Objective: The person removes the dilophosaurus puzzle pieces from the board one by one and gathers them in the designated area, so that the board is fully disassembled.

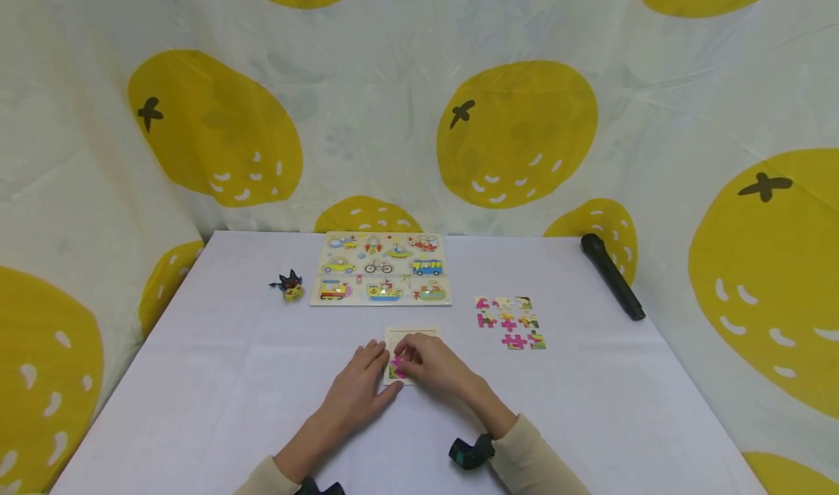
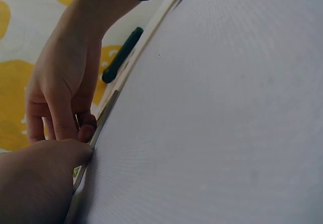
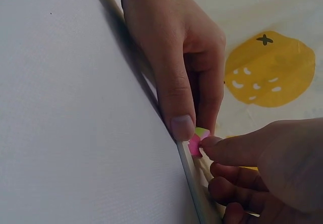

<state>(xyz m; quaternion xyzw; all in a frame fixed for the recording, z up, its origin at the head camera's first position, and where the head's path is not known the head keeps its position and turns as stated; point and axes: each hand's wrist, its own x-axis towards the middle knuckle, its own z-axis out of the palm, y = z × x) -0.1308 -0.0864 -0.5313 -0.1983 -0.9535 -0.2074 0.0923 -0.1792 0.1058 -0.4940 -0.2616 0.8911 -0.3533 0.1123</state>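
A small pale wooden puzzle tray (image 1: 413, 330) lies near the middle of the table. Along its left edge rests my left hand (image 1: 357, 386), fingers fairly straight and thumb at the near corner. Over the tray, my right hand (image 1: 435, 364) pinches a pink and green jigsaw piece (image 1: 397, 368) at the near left corner. From the right wrist, the jigsaw piece (image 3: 195, 144) shows between the left thumb (image 3: 182, 128) and the right thumb (image 3: 214, 146). The right hand covers much of the tray. Several loose jigsaw pieces (image 1: 515, 341) lie to the right.
Behind the tray lies a wooden vehicle peg puzzle board (image 1: 381, 306). A small dark and yellow toy figure (image 1: 288, 285) stands to its left. At the far right is a black microphone (image 1: 612, 276). A fruit-print curtain (image 1: 373, 131) hangs behind the white table (image 1: 249, 378).
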